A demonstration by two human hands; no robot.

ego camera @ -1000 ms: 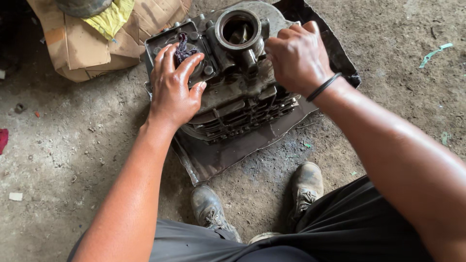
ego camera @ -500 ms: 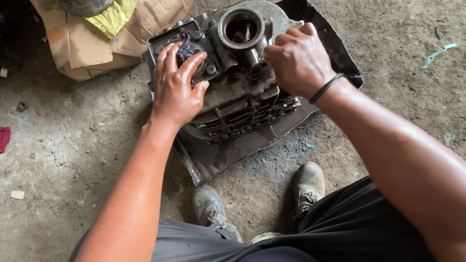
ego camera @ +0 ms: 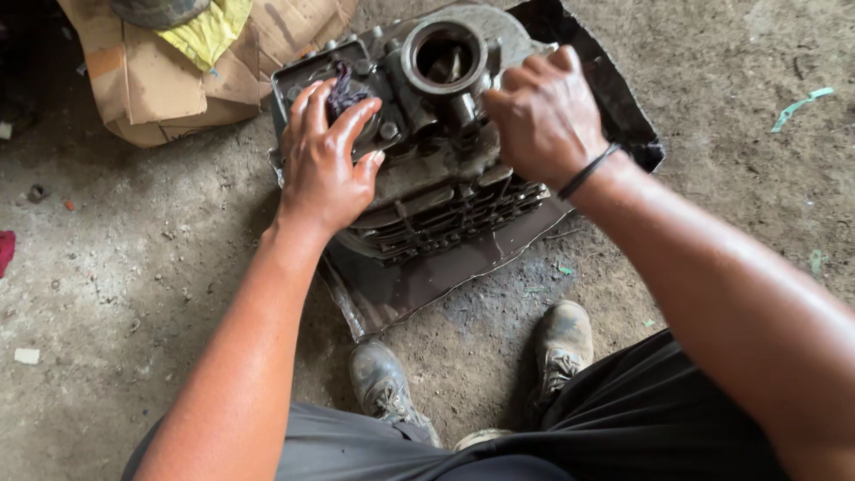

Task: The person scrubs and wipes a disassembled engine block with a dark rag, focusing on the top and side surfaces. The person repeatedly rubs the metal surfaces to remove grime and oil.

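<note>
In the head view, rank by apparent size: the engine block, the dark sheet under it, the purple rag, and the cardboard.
1. Dark sheet
2. Engine block, partly covered by the hands
3. Cardboard, cut off by the frame, so its rank is unsure
4. Purple rag

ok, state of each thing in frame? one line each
engine block: on the sheet, round bore facing up, open
dark rag: bunched on the engine top, under the left fingers
left hand: flat on the engine, pressing the rag
right hand: fingers curled, gripping the engine's right side
dark sheet: flat on the floor, edges curled
cardboard: crumpled, yellow cloth on top
</note>
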